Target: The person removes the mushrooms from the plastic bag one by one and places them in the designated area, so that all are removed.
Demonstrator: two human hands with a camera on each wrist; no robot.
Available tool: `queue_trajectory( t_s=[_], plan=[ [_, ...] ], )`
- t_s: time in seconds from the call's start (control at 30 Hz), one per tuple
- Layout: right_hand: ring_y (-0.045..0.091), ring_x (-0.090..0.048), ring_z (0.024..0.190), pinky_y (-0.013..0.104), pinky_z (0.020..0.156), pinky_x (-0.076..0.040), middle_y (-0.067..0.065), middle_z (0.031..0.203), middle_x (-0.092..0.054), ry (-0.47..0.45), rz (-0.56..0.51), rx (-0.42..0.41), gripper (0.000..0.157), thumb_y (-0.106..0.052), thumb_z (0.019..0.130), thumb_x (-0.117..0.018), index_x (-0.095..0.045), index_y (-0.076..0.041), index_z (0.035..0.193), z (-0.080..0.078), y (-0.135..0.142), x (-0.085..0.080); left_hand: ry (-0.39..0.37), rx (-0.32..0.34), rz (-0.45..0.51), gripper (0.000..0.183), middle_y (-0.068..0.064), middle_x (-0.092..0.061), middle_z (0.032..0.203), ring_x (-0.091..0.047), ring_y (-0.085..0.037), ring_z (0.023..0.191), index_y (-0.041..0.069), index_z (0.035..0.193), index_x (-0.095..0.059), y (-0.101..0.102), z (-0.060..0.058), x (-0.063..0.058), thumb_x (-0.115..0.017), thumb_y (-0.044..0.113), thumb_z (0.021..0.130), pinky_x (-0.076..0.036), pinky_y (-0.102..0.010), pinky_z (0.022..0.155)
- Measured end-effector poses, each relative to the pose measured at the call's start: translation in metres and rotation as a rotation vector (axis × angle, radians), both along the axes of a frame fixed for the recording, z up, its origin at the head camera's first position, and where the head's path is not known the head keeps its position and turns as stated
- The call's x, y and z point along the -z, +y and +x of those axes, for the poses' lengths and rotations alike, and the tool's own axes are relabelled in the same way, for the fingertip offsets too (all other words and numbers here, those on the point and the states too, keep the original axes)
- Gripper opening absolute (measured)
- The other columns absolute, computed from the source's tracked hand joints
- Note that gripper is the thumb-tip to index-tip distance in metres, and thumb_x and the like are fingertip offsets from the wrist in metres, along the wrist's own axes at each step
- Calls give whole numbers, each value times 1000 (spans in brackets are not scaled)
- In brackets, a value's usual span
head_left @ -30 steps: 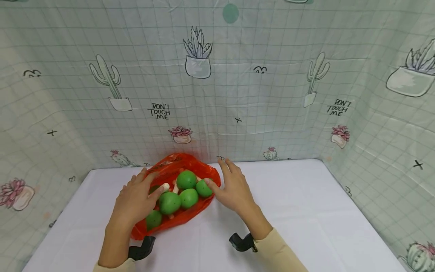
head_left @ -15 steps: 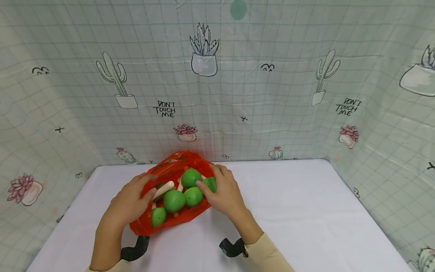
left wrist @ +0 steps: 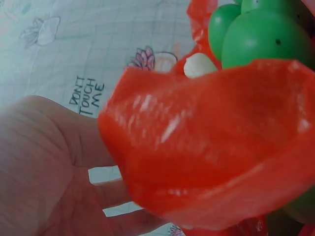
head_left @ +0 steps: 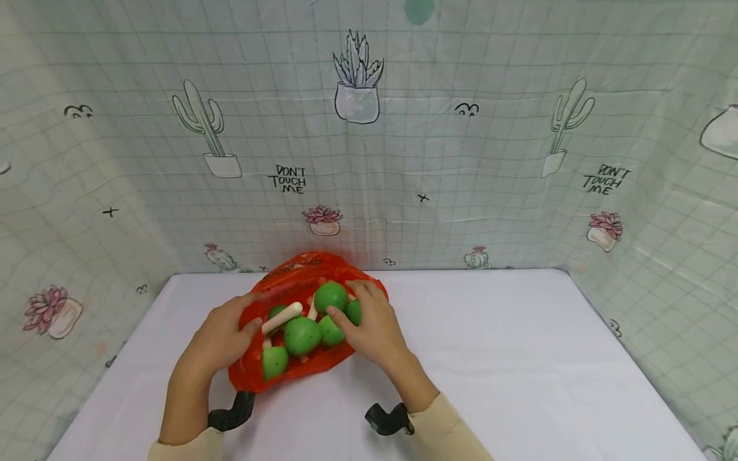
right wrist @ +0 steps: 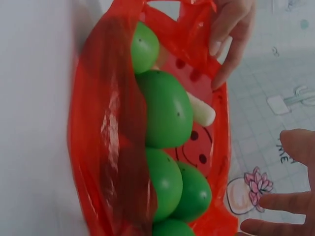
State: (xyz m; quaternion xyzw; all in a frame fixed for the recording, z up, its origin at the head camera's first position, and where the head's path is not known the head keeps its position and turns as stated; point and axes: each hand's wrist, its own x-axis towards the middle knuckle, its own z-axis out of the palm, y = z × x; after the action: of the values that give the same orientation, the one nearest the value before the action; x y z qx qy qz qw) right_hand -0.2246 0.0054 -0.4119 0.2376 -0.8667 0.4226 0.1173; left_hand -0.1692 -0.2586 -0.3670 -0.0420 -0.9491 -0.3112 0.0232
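Observation:
A red plastic bag (head_left: 317, 365) lies with its mouth spread toward me. Inside are several green balls (head_left: 302, 335) with small dark dots, and pale rounded sticks (head_left: 282, 317) that look like handles, perhaps of maracas. My left hand (head_left: 219, 336) holds the bag's left rim, thumb on the inner side and fingers behind the plastic; the left wrist view shows the red sheet (left wrist: 197, 132) covering those fingertips. Over the bag's right side my right hand (head_left: 371, 326) reaches with spread, relaxed fingers (right wrist: 288, 201), close to the green balls and gripping nothing visible.
A white cloth (head_left: 490, 358) covers the table. Printed curtains (head_left: 421, 147) with a grid and cactus drawings stand behind and at both sides. A black camera mount (head_left: 233, 413) sits at each wrist.
My right hand has moved left, over the bag's right side. The left hand has shifted outward along the left rim, so more of a pale stick shows. The head view has turned slightly.

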Motion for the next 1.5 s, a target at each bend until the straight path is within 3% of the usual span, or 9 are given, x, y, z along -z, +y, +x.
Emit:
queue_trajectory(
  t_s=[0.13, 0.37, 0.63, 0.9, 1.17, 1.37, 1.5],
  plan=[
    [32, -61, 119, 51, 96, -57, 15, 137, -61, -18, -45, -48, 56, -35, 99, -71, -60, 0, 142, -2, -8, 1, 1, -5, 30, 51, -31, -55, 146, -54, -51, 129, 2, 152, -51, -2, -2, 1, -61, 5, 101, -54, -70, 94],
    [34, -63, 115, 51, 98, -55, 15, 135, -63, -55, -59, -106, 52, -32, 99, -71, -61, -2, 141, -5, -23, 4, -15, -39, 81, 51, -31, -60, 137, -60, -48, 119, 4, 150, -51, -6, -4, 4, -63, 3, 100, -61, -63, 85],
    [32, -59, 131, 52, 110, -51, 14, 137, -65, -26, -95, -145, 45, -24, 97, -74, -66, -1, 134, -5, -39, 5, -10, -62, 125, 50, -31, -59, 139, -61, -51, 120, 4, 148, -52, -9, -3, 6, -62, 0, 99, -63, -59, 83],
    [36, -64, 105, 44, 91, -58, 18, 117, -68, -50, -128, -193, 44, -20, 97, -75, -66, 2, 134, -3, -47, 7, -7, -68, 152, 50, -32, -57, 141, -59, -55, 124, 3, 148, -52, -9, -5, 6, -62, -2, 98, -62, -60, 86],
    [37, -63, 91, 27, 74, -49, 19, 101, -66, -79, -132, -173, 41, -19, 97, -75, -68, 4, 130, -5, -59, 10, -21, -89, 178, 50, -32, -56, 143, -58, -55, 125, 2, 147, -53, -10, -4, 8, -59, -5, 98, -61, -60, 88],
    [31, -61, 85, 25, 70, -48, 18, 96, -65, -88, -134, -148, 38, -16, 97, -76, -69, 5, 128, -5, -65, 15, -32, -103, 187, 51, -32, -55, 145, -56, -55, 127, 3, 148, -53, -10, -5, 9, -59, -6, 98, -60, -61, 88],
    [32, -62, 90, 27, 74, -52, 17, 103, -68, -101, -143, -143, 39, -15, 97, -77, -68, 4, 129, -6, -67, 16, -27, -104, 188, 51, -32, -56, 144, -57, -55, 126, 2, 148, -53, -12, -5, 9, -60, -6, 98, -61, -60, 88]
  ],
)
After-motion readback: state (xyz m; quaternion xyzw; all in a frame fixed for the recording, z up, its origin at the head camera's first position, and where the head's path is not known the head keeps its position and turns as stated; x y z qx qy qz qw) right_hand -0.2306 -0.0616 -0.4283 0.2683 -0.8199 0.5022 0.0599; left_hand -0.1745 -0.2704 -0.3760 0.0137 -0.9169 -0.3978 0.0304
